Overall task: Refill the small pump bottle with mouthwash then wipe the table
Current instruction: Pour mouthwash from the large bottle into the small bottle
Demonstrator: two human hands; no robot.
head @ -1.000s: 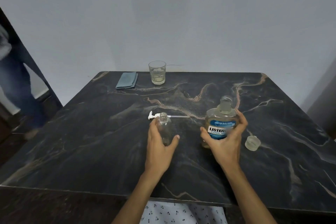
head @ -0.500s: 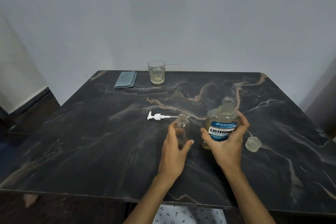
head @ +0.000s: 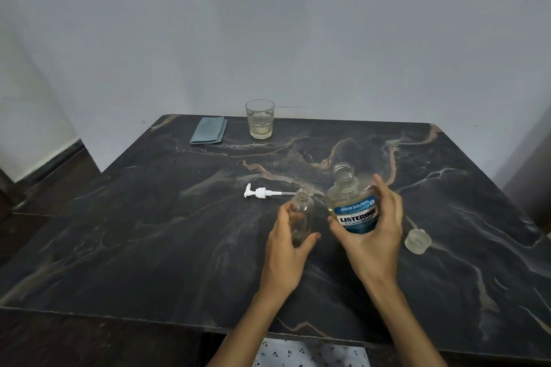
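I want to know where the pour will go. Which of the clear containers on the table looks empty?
The small pump bottle, held by the left hand. The mouthwash bottle and the glass both hold pale liquid.

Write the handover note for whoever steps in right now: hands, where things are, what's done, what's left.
Left hand grips the small clear bottle, upright on the table, open and looking empty.
Right hand grips the mouthwash bottle, uncapped and tilted toward the small bottle.
The pump head lies on the table behind the small bottle; the mouthwash cap sits right of the right hand.
The blue cloth is folded at the far edge beside a glass.
Done: both bottles opened.
Left: pour, refit pump, recap, wipe the table with the cloth.
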